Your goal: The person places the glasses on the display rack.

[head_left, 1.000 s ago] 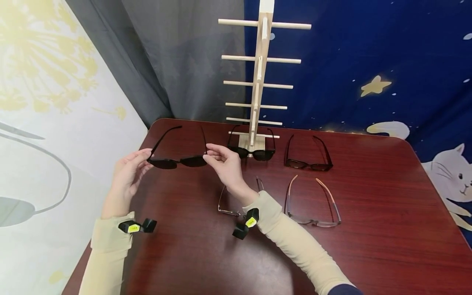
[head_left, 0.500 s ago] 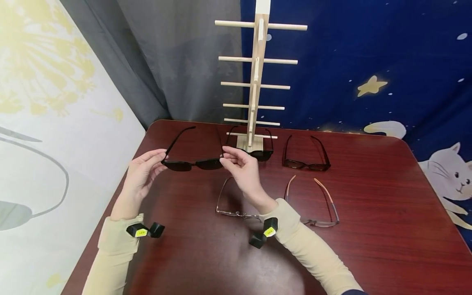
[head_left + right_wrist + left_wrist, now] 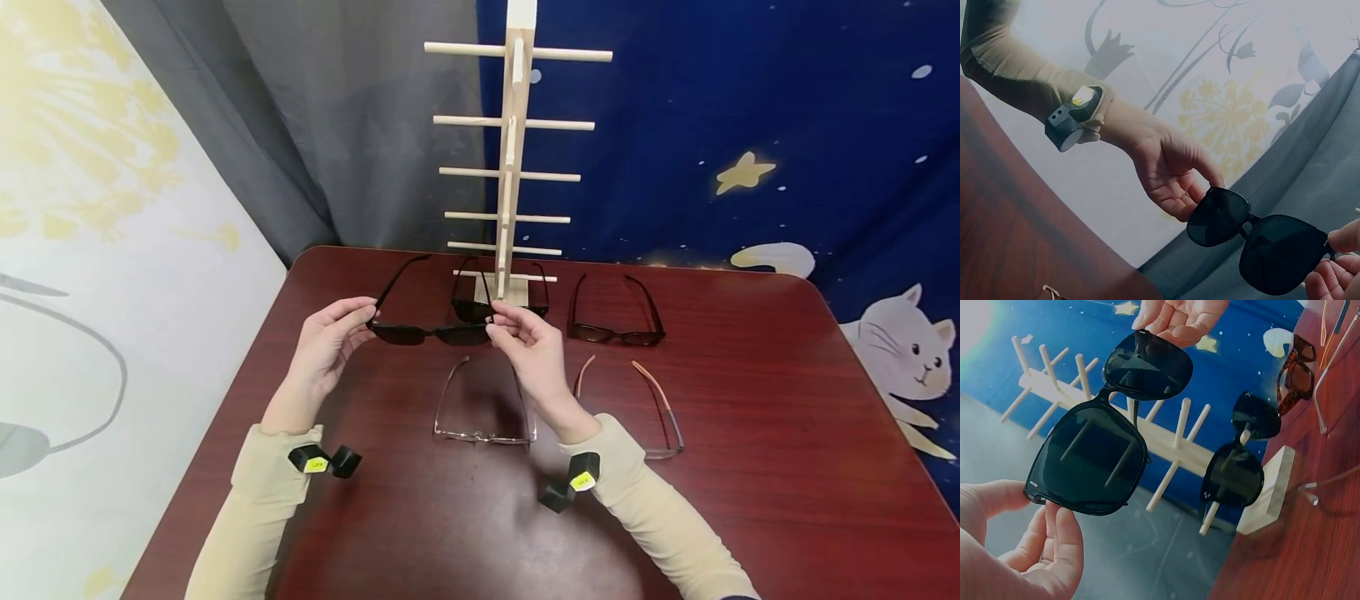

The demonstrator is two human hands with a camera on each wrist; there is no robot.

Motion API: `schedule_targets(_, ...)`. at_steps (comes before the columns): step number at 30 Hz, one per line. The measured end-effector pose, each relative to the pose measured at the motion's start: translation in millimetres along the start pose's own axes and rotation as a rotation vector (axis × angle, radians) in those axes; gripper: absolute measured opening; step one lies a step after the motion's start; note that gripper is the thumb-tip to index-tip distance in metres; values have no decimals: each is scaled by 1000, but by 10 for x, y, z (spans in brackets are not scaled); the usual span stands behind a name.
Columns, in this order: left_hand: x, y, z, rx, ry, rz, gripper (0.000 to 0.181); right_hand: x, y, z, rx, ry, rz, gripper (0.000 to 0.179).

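Black sunglasses (image 3: 400,334) are held up in front of the stand, temples unfolded and pointing away. My left hand (image 3: 327,343) pinches their left hinge corner between thumb and fingers. At the opposite corner my right hand (image 3: 534,354) pinches the frame the same way. In the left wrist view the dark lenses (image 3: 1088,459) show large, a hand at each end. Behind them on the table, a second pair of black sunglasses (image 3: 1234,475) sits at the foot of the wooden stand (image 3: 513,100), partly hidden in the head view by the held pair and my right hand.
Tortoiseshell sunglasses (image 3: 617,337) lie at the right on the dark red table (image 3: 750,400). Nearer are thin metal-rimmed glasses (image 3: 480,437) and glasses with orange temple tips (image 3: 660,392), partly behind my right arm. The stand's pegs stick out to both sides. Curtains hang behind.
Both hands have moved right with the black sunglasses, bringing them closer to the stand's base. The metal-rimmed glasses now show more fully. The head view has shifted slightly.
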State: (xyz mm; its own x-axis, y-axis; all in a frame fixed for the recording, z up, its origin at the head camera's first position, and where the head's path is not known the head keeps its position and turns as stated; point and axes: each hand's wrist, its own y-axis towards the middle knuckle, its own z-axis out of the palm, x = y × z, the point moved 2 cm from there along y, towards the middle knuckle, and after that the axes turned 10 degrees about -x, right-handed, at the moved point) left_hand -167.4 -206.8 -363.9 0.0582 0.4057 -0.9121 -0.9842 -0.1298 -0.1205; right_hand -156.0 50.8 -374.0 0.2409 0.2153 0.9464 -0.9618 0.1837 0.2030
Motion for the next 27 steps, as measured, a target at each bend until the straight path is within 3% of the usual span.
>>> schedule_targets(8, 69, 39, 154, 6, 33, -13, 19, 27, 7, -172, -28, -64, -41, 32)
schedule_targets(27, 268, 278, 586, 9, 65, -17, 20, 1, 243, -539, -110, -31, -69, 30)
